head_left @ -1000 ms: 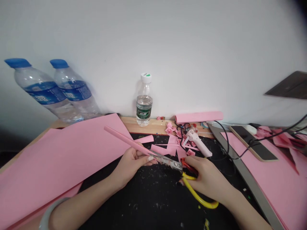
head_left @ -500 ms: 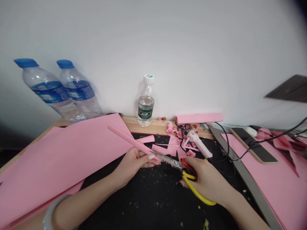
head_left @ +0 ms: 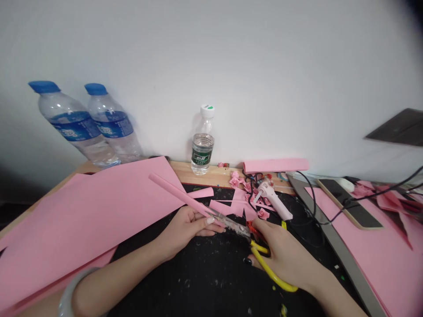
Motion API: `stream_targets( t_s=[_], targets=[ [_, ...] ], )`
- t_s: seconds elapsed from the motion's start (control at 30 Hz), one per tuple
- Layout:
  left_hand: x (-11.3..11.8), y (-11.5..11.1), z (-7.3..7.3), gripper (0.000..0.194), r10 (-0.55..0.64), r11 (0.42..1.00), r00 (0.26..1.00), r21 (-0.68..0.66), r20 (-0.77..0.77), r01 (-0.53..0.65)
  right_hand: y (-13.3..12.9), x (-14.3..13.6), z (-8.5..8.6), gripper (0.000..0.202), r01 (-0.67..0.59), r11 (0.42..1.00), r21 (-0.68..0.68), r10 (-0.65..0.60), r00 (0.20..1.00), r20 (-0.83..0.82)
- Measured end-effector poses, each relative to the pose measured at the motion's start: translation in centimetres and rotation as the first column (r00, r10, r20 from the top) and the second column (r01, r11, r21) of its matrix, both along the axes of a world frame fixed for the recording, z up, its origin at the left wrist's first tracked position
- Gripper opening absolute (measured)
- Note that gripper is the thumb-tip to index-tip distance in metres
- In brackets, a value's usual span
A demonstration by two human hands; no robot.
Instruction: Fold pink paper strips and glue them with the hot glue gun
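By the left hand (head_left: 187, 230) a paper strip (head_left: 178, 193) is pinched; by the right hand (head_left: 286, 251), at three o'clock, scissors (head_left: 237, 227) are gripped.

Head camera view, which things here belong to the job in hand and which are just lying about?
For the job:
long pink paper strip, in the left hand
metal scissors with yellow and red handles, in the right hand
probably also the large pink paper sheet

Lying about, apparently:
two clear plastic bottles with blue caps
small white-capped clear plastic bottle
black-screened phone
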State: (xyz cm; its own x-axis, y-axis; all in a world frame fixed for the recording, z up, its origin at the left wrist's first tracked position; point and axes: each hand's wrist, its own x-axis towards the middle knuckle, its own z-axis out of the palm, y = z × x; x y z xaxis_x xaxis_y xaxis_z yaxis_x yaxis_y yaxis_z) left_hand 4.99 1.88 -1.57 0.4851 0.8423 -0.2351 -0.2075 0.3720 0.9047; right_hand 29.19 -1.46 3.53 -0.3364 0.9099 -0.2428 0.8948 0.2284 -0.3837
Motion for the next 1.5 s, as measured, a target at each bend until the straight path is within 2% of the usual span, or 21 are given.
stream_targets(
  t_s=[0.13, 0.47, 0.93, 1.5],
  targets=[
    [0.1, -0.1, 0.1, 0.017, -0.019, 1.000, 1.000, 0.018, -0.021, 0.019, -0.1, -0.1, 0.0, 0.021, -0.002, 1.000, 0.006, 0.002, 1.000, 0.003],
    [0.0, 0.0, -0.1, 0.022, 0.012, 1.000, 0.999, 0.021, -0.037, -0.011, 0.1, 0.3, 0.4, 0.020, -0.011, 0.999, 0.035, 0.010, 1.000, 0.022],
    [0.1, -0.2, 0.2, 0.019, -0.028, 0.999, 0.999, 0.040, -0.043, 0.030, 0.0, 0.1, -0.7, 0.028, -0.015, 0.999, 0.048, 0.016, 1.000, -0.024],
    [0.1, -0.4, -0.1, 0.016, -0.023, 1.000, 0.999, 0.009, -0.022, 0.023, 0.2, 0.3, -1.2, 0.034, -0.033, 0.996, 0.086, 0.034, 0.999, -0.008]
  ],
)
